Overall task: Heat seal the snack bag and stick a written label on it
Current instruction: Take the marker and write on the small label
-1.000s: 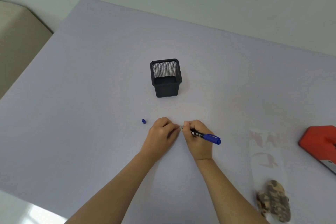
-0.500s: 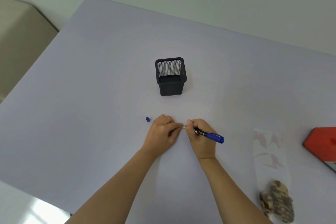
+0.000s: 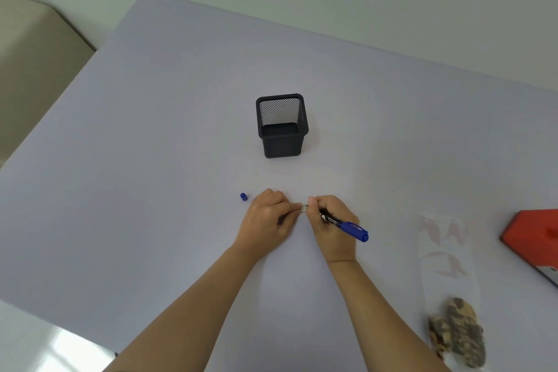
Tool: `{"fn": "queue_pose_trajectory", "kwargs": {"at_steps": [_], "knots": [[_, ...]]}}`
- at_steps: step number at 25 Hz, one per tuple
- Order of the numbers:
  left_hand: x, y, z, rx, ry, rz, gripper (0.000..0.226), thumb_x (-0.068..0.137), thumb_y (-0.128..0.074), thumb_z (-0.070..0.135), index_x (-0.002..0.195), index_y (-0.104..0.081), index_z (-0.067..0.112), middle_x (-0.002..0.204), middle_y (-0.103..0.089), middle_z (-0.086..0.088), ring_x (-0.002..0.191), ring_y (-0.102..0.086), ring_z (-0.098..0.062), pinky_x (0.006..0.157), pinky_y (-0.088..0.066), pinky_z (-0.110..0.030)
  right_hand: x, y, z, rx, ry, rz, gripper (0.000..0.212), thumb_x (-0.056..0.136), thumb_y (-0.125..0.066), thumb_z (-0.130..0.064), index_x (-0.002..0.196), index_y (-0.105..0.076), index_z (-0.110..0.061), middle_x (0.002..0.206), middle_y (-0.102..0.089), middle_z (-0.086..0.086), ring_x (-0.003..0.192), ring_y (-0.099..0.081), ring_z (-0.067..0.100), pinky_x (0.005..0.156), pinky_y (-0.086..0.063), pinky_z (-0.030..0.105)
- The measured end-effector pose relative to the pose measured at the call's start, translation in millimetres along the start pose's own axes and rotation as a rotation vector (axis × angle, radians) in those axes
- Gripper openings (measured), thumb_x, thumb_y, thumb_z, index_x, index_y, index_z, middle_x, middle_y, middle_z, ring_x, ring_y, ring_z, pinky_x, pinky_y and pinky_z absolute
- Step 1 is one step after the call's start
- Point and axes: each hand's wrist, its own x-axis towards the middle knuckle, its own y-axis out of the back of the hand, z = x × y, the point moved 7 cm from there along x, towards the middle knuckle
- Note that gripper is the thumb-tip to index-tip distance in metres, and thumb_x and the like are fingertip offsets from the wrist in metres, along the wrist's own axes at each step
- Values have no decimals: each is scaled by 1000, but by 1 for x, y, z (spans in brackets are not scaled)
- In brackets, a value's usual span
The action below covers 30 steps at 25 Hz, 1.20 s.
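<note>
Little has shifted since the earlier frames: both hands hold position at mid-table, and the small strip between them is now more exposed. Left hand lies knuckles up, fingers curled, pinching the whitish label. Right hand, forearm angled inward, grips the marker pen and also meets the label at its fingertips. The pen's long axis runs from the far left to the near right, blue end outward and tip hidden. A blue pen cap sits just left of the left hand. A black mesh pen holder stands upright beyond. The clear snack bag lies flat well to the right, lengthwise away from the person, with the snacks at its near end. A red heat sealer lies further right on the table.
</note>
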Motion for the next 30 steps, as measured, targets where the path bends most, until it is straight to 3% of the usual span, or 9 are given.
{"fn": "queue_pose_trajectory", "kwargs": {"at_steps": [4, 12, 16, 21, 24, 28, 30], "knots": [[-1, -1, -1, 8, 3, -3, 22, 85, -56, 21, 87, -76, 11, 63, -56, -3, 61, -46, -18, 58, -38, -26, 0, 1, 0, 8, -10, 8, 34, 86, -52, -26, 60, -52, -5, 58, -51, -1, 58, -47, 9, 56, -35, 3], [0, -1, 0, 7, 3, -10, 24, 86, -55, 23, 88, -75, 11, 64, -57, -3, 62, -47, -18, 60, -37, -23, 1, -2, 2, -7, -4, -21, 36, 86, -50, -27, 59, -49, -3, 55, -52, 8, 57, -46, 18, 52, -35, 8], [1, 0, 1, -1, 4, -1, 23, 85, -56, 21, 88, -75, 10, 63, -57, -3, 65, -40, -12, 62, -33, -18, 0, 0, -2, -16, 29, 0, 36, 85, -52, -25, 58, -50, -2, 55, -53, 7, 58, -46, 16, 55, -34, 3], [0, -1, 0, -9, 3, -2, 22, 85, -56, 21, 88, -75, 10, 64, -57, -3, 66, -41, -12, 62, -33, -17, 1, -2, 3, -10, 2, -18, 38, 86, -50, -27, 58, -49, -1, 53, -50, 9, 54, -44, 19, 50, -37, 16], [0, -1, 0, -10, -1, -5, 24, 86, -55, 22, 88, -75, 10, 63, -57, -4, 66, -42, -13, 61, -34, -18, 0, -2, 0, -18, 33, -24, 37, 86, -51, -26, 59, -51, -2, 54, -52, 8, 56, -46, 17, 52, -36, 10], [0, -1, 0, -10, -3, 3, 25, 86, -55, 22, 88, -75, 9, 64, -58, -4, 66, -42, -14, 61, -35, -20, 0, -3, 5, 8, -14, -33, 38, 85, -50, -28, 58, -48, -1, 53, -49, 9, 53, -43, 19, 49, -39, 20], [0, -1, 0, -9, -1, 5, 24, 85, -55, 22, 88, -75, 9, 64, -58, -4, 65, -43, -14, 61, -36, -21, 0, -3, 5, 4, -8, -32, 37, 86, -50, -28, 58, -48, -3, 52, -48, 6, 54, -43, 18, 49, -37, 16]]}}
